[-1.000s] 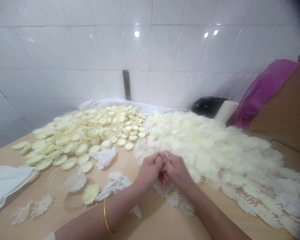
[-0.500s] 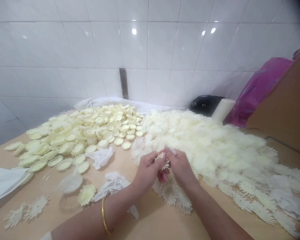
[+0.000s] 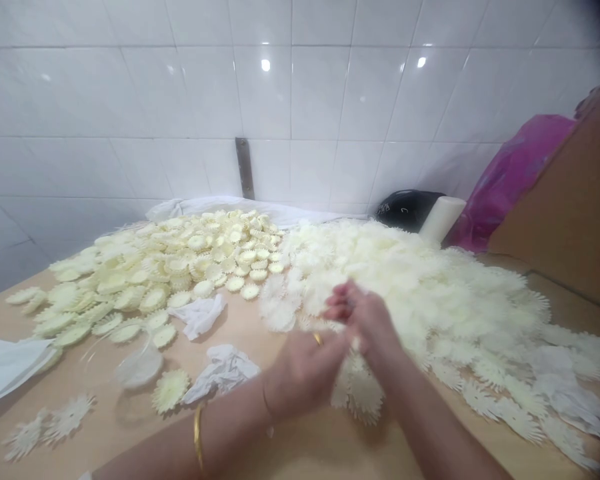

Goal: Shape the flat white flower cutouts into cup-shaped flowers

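Note:
My left hand (image 3: 307, 370), a ring on one finger, is closed, with a small pale bit of a cream flower (image 3: 355, 343) showing at its fingertips. The rest of that flower is hidden by the fingers. Just above and to the right, my right hand (image 3: 367, 320) has its fingers curled; they are blurred, and what they hold, if anything, cannot be made out. Below the hands lie a few loose cream petal cutouts (image 3: 363, 393). Beyond the right hand spreads a big heap of flat, toothed petal cutouts (image 3: 420, 280).
Cup-shaped cream flowers (image 3: 180, 260) are piled at the back left. Nearer are crumpled white tissues (image 3: 223, 373), a clear dish with white paste-like stuff (image 3: 139, 367), and a single flower (image 3: 171, 391). At the right stand a white roll (image 3: 443, 220), a black bag (image 3: 407, 208) and a cardboard box (image 3: 570, 207).
My hands were together around a small cream flower. The left hand has turned over and moved lower, hiding the flower; the right hand has shifted slightly right, its fingers curling above the left.

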The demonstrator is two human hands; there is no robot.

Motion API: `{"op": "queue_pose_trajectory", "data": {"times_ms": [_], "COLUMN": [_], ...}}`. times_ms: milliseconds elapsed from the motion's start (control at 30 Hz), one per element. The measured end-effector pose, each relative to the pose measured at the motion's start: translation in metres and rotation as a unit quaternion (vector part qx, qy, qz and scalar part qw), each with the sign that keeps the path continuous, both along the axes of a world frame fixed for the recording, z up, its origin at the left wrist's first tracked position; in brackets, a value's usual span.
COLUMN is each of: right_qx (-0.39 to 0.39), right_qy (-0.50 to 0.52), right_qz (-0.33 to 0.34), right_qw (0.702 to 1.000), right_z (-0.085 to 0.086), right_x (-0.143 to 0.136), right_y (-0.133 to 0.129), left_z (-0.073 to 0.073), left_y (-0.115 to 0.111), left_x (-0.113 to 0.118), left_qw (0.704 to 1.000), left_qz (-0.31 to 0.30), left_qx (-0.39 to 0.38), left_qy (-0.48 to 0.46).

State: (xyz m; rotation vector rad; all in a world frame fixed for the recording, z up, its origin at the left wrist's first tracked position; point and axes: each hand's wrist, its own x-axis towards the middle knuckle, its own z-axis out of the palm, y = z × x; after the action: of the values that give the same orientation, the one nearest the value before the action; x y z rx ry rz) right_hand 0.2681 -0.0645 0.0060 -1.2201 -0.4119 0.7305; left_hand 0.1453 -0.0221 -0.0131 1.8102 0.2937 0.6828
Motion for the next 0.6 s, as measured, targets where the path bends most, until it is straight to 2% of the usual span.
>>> {"op": "queue_pose_trajectory", "data": {"times_ms": [67, 167, 233, 300, 400, 467, 600], "right_qx": [0.013, -0.024, -0.079, -0.125, -0.158, -0.143, -0.053], "right_qy": [0.006, -0.155, -0.294, -0.403, -0.490, -0.521, -0.551], "right_qz": [-0.052, -0.089, -0.094, -0.090, -0.077, -0.080, -0.118], "right_qw": [0.999, 0.984, 0.948, 0.902, 0.854, 0.838, 0.824], "right_z": [-0.001, -0.005, -0.011, -0.019, -0.027, -0.028, -0.019], "right_x": [0.016, 0.029, 0.031, 0.032, 0.033, 0.032, 0.020], "right_y": [-0.002, -0.003, -0.002, -0.002, -0.002, -0.003, -0.007], "left_z": [0.000, -0.001, -0.002, -0.004, -0.006, -0.007, -0.010], "left_y": [-0.003, 0.003, 0.011, 0.017, 0.021, 0.022, 0.030], "left_x": [-0.001, 0.003, 0.008, 0.012, 0.013, 0.013, 0.012], "left_qw": [1.000, 0.997, 0.992, 0.986, 0.979, 0.977, 0.968], "left_qz": [-0.011, 0.068, 0.096, 0.084, 0.051, 0.046, 0.056], "left_qx": [-0.017, -0.035, -0.085, -0.142, -0.185, -0.198, -0.240], "left_qy": [0.002, -0.007, 0.006, 0.037, 0.065, 0.061, 0.037]}}
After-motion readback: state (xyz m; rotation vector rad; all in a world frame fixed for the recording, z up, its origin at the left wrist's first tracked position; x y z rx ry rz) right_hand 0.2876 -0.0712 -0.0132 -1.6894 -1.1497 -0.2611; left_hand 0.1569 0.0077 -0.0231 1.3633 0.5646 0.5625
